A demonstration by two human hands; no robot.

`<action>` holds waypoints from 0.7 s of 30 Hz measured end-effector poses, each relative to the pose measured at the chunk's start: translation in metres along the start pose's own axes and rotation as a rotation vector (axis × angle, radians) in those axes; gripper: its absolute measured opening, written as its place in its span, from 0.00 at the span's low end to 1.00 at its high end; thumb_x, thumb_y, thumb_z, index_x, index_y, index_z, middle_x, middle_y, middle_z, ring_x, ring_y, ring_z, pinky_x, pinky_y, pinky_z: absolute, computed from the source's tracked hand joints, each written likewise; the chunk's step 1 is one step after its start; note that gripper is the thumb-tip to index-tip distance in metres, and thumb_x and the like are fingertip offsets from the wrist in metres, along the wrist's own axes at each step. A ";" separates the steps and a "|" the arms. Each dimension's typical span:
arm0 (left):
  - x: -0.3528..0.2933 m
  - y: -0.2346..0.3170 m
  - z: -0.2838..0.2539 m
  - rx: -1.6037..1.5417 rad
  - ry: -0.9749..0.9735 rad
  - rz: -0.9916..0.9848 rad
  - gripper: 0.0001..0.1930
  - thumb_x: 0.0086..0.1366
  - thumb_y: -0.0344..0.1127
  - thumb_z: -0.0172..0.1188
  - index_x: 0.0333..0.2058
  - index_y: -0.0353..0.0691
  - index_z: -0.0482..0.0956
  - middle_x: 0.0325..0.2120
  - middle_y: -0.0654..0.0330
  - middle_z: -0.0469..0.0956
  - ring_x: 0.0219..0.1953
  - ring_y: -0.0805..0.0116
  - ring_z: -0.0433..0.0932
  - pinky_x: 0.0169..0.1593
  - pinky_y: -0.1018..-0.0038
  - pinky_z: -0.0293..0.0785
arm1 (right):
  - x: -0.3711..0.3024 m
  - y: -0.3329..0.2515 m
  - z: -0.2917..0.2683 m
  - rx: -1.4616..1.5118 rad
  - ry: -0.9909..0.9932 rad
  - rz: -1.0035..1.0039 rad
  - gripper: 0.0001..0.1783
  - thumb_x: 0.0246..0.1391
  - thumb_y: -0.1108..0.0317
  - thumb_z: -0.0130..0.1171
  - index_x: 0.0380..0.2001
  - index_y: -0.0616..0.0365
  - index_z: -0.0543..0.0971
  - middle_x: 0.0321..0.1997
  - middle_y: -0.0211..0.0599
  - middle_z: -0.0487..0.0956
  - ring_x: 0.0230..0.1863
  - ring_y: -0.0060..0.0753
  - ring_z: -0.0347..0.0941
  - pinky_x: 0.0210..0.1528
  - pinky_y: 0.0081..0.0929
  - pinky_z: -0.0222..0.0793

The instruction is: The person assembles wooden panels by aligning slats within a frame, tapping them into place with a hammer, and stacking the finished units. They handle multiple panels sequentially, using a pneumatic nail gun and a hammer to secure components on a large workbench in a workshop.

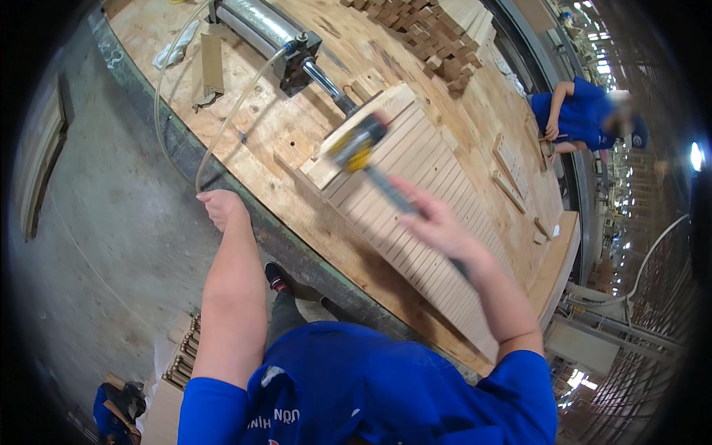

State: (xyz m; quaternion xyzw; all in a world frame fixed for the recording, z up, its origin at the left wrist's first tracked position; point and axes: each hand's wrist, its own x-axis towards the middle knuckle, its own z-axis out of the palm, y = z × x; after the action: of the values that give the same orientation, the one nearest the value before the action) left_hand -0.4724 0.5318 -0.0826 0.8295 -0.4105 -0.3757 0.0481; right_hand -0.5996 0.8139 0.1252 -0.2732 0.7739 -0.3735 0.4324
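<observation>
The right hand (pixel 437 221) grips a mallet (pixel 362 150) over a slatted panel (pixel 419 256). The left hand (pixel 222 209) curls by a hose (pixel 222 133), its hold unclear.

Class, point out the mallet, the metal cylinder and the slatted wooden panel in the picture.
Mallet (pixel 386 185), head camera view: on its blurred handle.
Metal cylinder (pixel 254 28), head camera view: on its silver barrel.
Slatted wooden panel (pixel 454 184), head camera view: on its slats.
</observation>
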 end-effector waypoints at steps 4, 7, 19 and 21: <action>0.019 -0.011 0.010 -0.149 -0.076 -0.014 0.37 0.67 0.55 0.22 0.46 0.27 0.72 0.48 0.44 0.71 0.53 0.47 0.67 0.57 0.57 0.59 | 0.007 0.001 0.103 0.316 -0.226 0.107 0.33 0.53 0.67 0.53 0.62 0.43 0.57 0.35 0.34 0.72 0.27 0.20 0.66 0.30 0.22 0.66; 0.072 -0.050 0.009 -0.763 -0.512 0.036 0.37 0.65 0.60 0.24 0.46 0.32 0.71 0.46 0.51 0.73 0.49 0.53 0.71 0.54 0.63 0.64 | 0.039 0.014 0.170 0.419 -0.227 0.066 0.31 0.53 0.70 0.51 0.61 0.45 0.58 0.20 0.27 0.68 0.14 0.15 0.60 0.14 0.16 0.58; 0.112 -0.356 -0.186 -0.145 -0.612 0.059 0.34 0.62 0.66 0.32 0.31 0.38 0.73 0.20 0.60 0.73 0.14 0.68 0.68 0.19 0.72 0.64 | 0.202 -0.013 0.202 -0.164 0.647 -0.336 0.20 0.46 0.72 0.48 0.46 0.61 0.73 0.40 0.51 0.74 0.45 0.49 0.69 0.50 0.37 0.64; 0.102 -0.385 -0.198 -0.040 -0.633 -0.011 0.33 0.63 0.64 0.32 0.29 0.38 0.73 0.19 0.60 0.73 0.14 0.68 0.68 0.19 0.72 0.64 | 0.176 -0.017 0.211 -0.227 0.688 -0.487 0.17 0.47 0.72 0.48 0.42 0.63 0.74 0.40 0.50 0.73 0.45 0.48 0.68 0.49 0.38 0.64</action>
State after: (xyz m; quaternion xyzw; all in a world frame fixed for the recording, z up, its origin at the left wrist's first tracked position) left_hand -0.0542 0.6675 -0.1507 0.6722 -0.3932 -0.6236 -0.0678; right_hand -0.4976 0.6009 -0.0158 -0.3534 0.8219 -0.4465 0.0160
